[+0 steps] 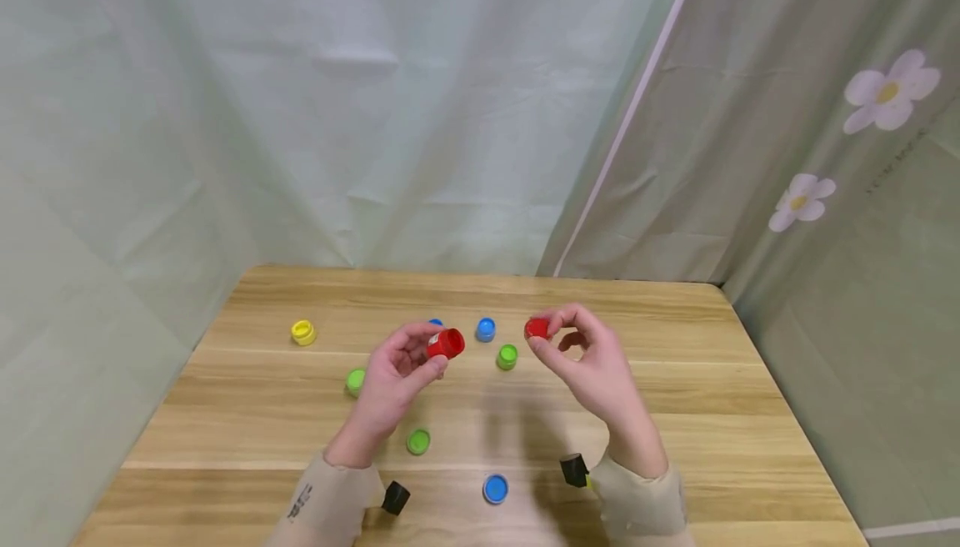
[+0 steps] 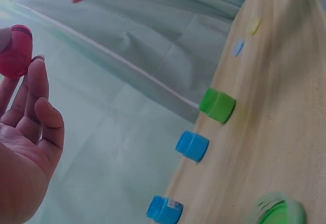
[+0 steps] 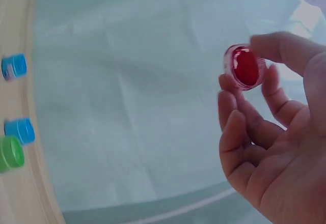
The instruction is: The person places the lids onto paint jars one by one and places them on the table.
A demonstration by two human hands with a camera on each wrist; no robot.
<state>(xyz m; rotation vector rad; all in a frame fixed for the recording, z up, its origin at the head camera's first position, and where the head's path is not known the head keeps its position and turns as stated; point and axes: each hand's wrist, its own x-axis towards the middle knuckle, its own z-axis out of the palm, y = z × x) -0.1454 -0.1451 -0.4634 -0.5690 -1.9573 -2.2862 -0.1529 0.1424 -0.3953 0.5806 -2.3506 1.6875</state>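
Note:
My left hand (image 1: 393,372) holds a small red paint pot (image 1: 446,343) between thumb and fingers, its uncovered mouth tilted to the right. In the left wrist view the same red pot (image 2: 16,51) is pinched at the fingertips, above the table. Across from it, my right hand (image 1: 592,363) pinches a round red lid (image 1: 537,328) by its edge. The right wrist view shows this lid (image 3: 245,67) with a clear rim and a red inner face. Both hands are raised and apart from each other, pot and lid at about the same height.
On the wooden table (image 1: 712,414) stand a yellow pot (image 1: 303,332), a blue pot (image 1: 486,329), a green pot (image 1: 507,356) and another blue pot (image 2: 164,210). Green lids (image 1: 418,441) and a blue lid (image 1: 496,489) lie nearer. Curtains (image 1: 420,113) surround the table's back and sides.

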